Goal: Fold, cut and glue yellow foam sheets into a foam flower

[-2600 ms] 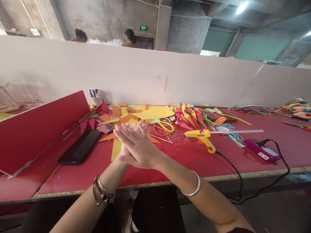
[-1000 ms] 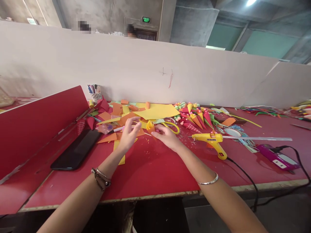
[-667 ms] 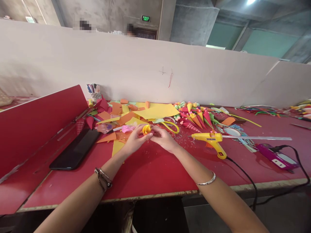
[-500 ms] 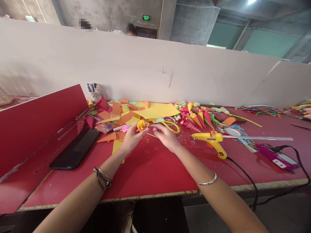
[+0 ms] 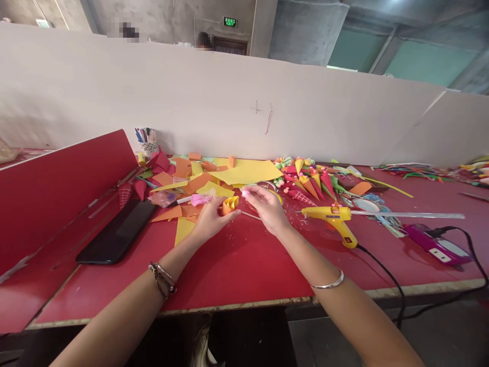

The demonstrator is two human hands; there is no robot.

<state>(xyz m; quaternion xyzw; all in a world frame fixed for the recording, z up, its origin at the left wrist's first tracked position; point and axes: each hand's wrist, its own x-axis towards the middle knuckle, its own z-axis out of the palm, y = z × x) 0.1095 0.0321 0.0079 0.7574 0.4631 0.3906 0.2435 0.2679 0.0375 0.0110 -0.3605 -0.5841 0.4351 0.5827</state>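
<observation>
My left hand is closed around a small orange and yellow paper cone, its layered yellow edge turned up and to the right. Pinched between the fingertips of my right hand is a small pale pink ball, held just right of the cone and apart from it. Beyond the hands lie a sheet of yellow paper and a crumpled pink plastic piece. Yellow-handled scissors sit partly hidden behind my right hand.
A yellow glue gun with a clear glue stick lies right, its cord running to a purple power strip. Finished paper cones are heaped behind it. A black phone lies left, near a pen cup. A white partition stands behind.
The cone has tilted from facing me toward the right and moved slightly right. My right hand has raised the pink ball a little, and the ball now shows more clearly.
</observation>
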